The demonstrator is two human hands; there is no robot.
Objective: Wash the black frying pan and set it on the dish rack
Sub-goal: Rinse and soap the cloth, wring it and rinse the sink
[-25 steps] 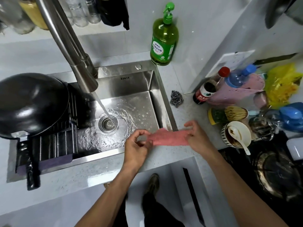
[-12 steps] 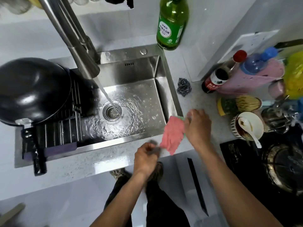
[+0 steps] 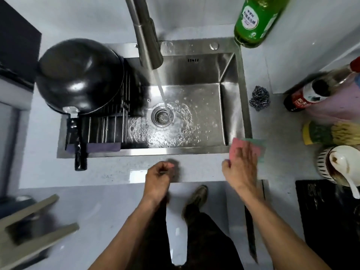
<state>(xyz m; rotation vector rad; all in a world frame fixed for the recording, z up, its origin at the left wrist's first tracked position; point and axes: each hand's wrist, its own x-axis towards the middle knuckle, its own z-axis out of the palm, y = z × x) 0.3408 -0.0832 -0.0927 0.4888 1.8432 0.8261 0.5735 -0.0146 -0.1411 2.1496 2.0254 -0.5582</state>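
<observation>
The black frying pan (image 3: 79, 75) lies upside down on the dish rack (image 3: 109, 131) over the left part of the sink (image 3: 231, 106); its handle (image 3: 78, 145) points toward me over the sink's front edge. My right hand (image 3: 241, 168) lies flat, fingers straight, on a pink and green cloth (image 3: 236, 147) at the sink's front right corner. My left hand (image 3: 159, 176) hovers over the front counter with its fingers curled, holding nothing that I can see.
Water runs from the faucet (image 3: 146, 39) onto the drain (image 3: 162, 115). A green soap bottle (image 3: 255, 20) stands behind the sink. A steel scourer (image 3: 260, 98), a sauce bottle (image 3: 311, 94), scrub pads (image 3: 327, 133) and a bowl with a spoon (image 3: 339, 166) crowd the right counter.
Both hands held the cloth stretched between them. My left hand let go and drew back to the counter edge; my right hand laid the cloth flat at the sink corner.
</observation>
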